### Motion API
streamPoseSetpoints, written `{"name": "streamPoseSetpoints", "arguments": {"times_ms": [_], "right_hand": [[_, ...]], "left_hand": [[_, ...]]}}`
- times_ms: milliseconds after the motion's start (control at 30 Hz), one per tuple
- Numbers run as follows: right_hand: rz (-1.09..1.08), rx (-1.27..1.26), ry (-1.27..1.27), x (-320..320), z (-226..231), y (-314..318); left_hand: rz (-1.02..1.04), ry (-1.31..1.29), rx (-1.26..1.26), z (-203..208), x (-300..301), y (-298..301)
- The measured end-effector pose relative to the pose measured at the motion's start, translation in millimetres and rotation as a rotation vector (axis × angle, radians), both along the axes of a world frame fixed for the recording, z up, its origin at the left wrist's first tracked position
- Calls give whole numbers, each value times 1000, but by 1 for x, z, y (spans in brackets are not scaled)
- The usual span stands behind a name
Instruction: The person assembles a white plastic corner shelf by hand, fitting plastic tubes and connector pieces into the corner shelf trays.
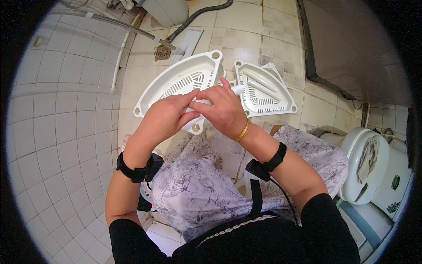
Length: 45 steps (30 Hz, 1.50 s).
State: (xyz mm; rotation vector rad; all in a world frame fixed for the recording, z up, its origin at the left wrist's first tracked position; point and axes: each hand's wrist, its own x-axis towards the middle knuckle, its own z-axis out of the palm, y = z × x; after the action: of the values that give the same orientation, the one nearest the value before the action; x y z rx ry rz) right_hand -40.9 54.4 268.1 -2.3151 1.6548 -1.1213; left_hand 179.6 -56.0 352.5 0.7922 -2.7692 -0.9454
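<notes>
Both my hands meet at the middle, over the near edge of a white plastic corner shelf basket (151,88) with slotted floor and round corner sockets. My left hand (172,113) has its fingers bent and pressed together against my right hand's fingertips. My right hand (223,109) is closed too, index and thumb toward the left hand. A white plastic tube (238,89) sticks out past my right hand; most of it is hidden by the fingers. To the right lies a second white corner shelf basket (285,105), with white tubes (263,89) lying in it.
A tiled wall (66,110) runs along the left. On the right stand a white toilet (365,163) with a cloth (369,158) on its lid, and a dark panel (360,48). A grey hose (193,21) leads to a floor drain (162,52) at the far side.
</notes>
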Motion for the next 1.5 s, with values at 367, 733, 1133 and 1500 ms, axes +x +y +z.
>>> {"name": "streamPoseSetpoints", "arguments": {"times_ms": [367,733,1133,1500], "right_hand": [[-520,350,-45,-116,-178,43],[-443,1142,250,-132,-266,71],[-719,1027,336,-239,-336,11],[-731,1069,396,-231,-354,28]], "left_hand": [[169,-6,-26,-19,35,-35],[382,-76,105,-20,46,-55],[570,-111,201,-43,70,-66],[575,-72,182,-70,87,-68]]}}
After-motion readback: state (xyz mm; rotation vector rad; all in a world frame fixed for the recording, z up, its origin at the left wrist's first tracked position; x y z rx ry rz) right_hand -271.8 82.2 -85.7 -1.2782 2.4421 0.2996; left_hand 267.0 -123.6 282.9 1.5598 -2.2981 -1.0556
